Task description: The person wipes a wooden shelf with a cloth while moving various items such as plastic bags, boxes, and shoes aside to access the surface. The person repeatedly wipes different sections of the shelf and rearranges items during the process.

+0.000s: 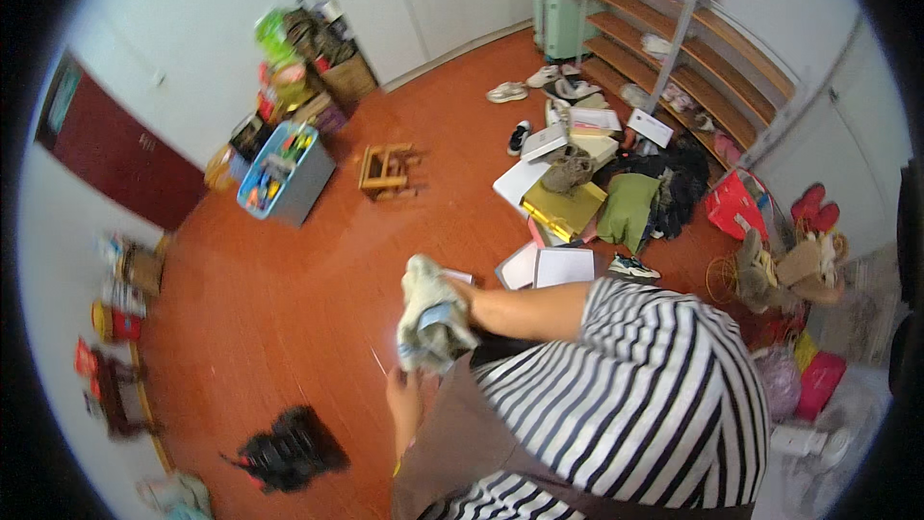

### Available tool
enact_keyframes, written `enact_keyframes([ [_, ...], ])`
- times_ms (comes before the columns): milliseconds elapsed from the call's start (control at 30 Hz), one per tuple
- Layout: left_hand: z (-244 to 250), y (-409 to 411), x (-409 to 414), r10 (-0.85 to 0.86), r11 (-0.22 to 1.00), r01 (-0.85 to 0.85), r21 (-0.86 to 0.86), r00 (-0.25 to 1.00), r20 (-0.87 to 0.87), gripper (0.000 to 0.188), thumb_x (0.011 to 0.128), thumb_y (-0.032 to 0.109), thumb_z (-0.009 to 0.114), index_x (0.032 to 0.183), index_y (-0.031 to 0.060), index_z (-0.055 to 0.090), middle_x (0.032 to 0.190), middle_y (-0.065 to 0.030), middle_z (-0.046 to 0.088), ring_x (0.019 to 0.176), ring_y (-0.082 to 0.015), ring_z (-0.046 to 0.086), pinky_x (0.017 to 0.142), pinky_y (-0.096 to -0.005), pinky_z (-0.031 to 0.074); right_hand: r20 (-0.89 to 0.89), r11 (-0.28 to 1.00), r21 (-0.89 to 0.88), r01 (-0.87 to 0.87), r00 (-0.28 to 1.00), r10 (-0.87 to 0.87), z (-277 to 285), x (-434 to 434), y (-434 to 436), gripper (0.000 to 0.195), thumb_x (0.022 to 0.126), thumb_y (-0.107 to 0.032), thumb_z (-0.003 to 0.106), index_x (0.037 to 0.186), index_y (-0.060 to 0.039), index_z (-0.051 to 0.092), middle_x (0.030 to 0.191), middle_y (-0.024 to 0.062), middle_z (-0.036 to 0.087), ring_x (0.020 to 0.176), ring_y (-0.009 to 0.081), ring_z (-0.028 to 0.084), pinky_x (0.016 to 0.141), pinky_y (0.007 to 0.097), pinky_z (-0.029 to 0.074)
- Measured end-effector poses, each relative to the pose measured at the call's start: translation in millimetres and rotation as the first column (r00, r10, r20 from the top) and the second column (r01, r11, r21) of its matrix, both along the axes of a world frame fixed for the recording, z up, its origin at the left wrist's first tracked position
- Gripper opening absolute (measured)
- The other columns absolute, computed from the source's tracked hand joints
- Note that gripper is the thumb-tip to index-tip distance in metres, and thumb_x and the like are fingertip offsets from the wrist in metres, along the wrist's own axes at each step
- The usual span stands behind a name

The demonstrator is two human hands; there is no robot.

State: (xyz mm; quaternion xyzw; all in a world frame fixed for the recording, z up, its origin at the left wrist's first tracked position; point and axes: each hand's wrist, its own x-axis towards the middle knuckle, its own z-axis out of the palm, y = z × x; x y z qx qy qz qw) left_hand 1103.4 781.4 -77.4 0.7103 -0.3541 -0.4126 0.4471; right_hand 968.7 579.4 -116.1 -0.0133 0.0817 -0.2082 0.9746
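Observation:
A pale, whitish shoe [426,303] with a light blue patch is held in front of my body, blurred in places. My right hand [465,296] grips its side at the end of my bare forearm, and most of the fingers are hidden by the shoe. Below, my left hand [406,393] holds the shoe's lower end with its fingertips; the brown apron [462,440] covers part of that hand. Under the shoe lies a reddish-brown floor. Just beyond my right forearm are open white box parts [563,267] and a dark-and-white sneaker [633,266].
Boxes, shoes and a green cushion [628,206] make a pile before a shoe rack [693,79]. A wooden stool [386,170] and a blue-rimmed bin [289,177] of toys stand across the floor. A black bag-like item [296,448] lies at lower left.

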Motion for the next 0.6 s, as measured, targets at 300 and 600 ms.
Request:
enact_keyframes([
  [300,21,-105,114,-0.201,0.979,0.197,-0.044,0.97,-0.134,0.041,0.091,0.016,0.057,0.126,-0.0024,0.048,0.119,-0.013,0.056,0.106,-0.0193,0.055,0.088,-0.0315,0.044,0.016,0.979,0.016,0.205,0.979,-0.205,138,88,-48,0.018,0.091,-0.027,0.052,0.091,-0.0114,0.061,0.082,0.0043,0.062,0.072,0.0179,0.062,0.067,0.0326,0.052],
  [600,57,-200,201,-0.427,0.899,0.437,0.012,0.884,-0.19,0.02,0.093,0.006,0.051,0.111,-0.0007,0.049,0.088,-0.0072,0.059,0.061,-0.0103,0.052,0.049,-0.0234,0.041,0.027,0.754,-0.304,0.582,0.797,-0.604,55,151,-127,0.014,0.089,-0.021,0.054,0.076,-0.0147,0.055,0.067,0.0019,0.054,0.056,0.0177,0.053,0.053,0.0337,0.044],
])
